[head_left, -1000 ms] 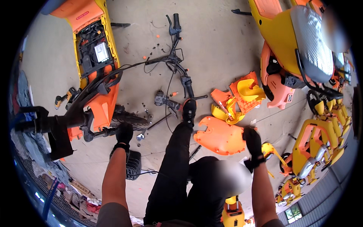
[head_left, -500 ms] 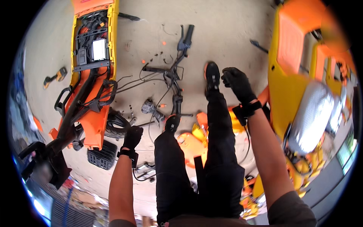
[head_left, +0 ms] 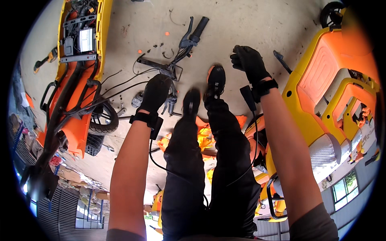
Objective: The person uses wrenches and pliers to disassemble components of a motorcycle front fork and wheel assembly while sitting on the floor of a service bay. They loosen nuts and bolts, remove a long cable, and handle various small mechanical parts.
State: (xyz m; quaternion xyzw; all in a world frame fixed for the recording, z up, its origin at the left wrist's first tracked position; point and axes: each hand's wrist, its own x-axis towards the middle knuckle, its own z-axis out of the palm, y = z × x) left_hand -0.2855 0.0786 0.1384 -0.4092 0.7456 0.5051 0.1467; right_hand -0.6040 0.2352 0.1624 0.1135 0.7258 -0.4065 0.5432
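My left hand, in a black glove, hangs loosely curled above the floor and covers part of a black handlebar assembly lying there. Its fingers bend downward and nothing shows in them. My right hand, gloved alike, is raised beyond my right shoe. Those fingers curl inward, closed, with no object visible in them. The handlebar assembly, with its grip and brake lever, lies below and between the hands. Black cables run from it to the scooter-like vehicle frame on the left.
To the right stand yellow-and-orange vehicle bodies. A wheel lies beside the left frame, with a power tool farther left. Orange and yellow parts lie around my legs. Small bits are scattered on the floor near the handlebar.
My left hand has risen and moved forward to over the handlebar assembly. My right hand has stayed raised. My shoes have shifted, and the view has moved across the floor.
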